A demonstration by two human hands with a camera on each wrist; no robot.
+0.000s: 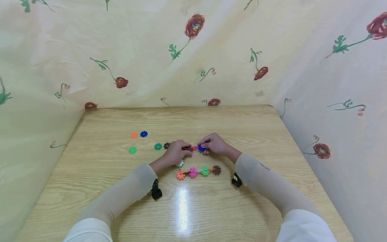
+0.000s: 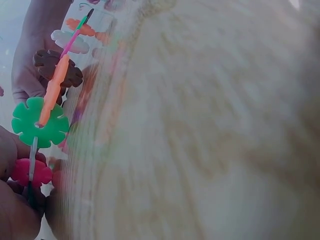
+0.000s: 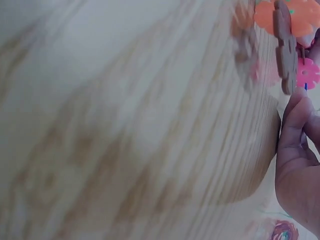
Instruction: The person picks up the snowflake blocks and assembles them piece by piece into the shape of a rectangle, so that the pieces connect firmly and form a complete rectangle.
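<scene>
While right grip [image 1: 214, 144] pinches blue disc [image 1: 201, 148] | left grip [image 1: 176, 152] pinches red disc [image 1: 187, 148] | separate green disc [image 1: 132, 150]: head view only

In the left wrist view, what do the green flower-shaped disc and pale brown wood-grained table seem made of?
The green flower-shaped disc looks like smooth moulded plastic, going by its even colour and clean notches. The pale brown wood-grained table could be wood or printed laminate, glossy: streaky grain shows and the disc colours reflect in it.
</scene>
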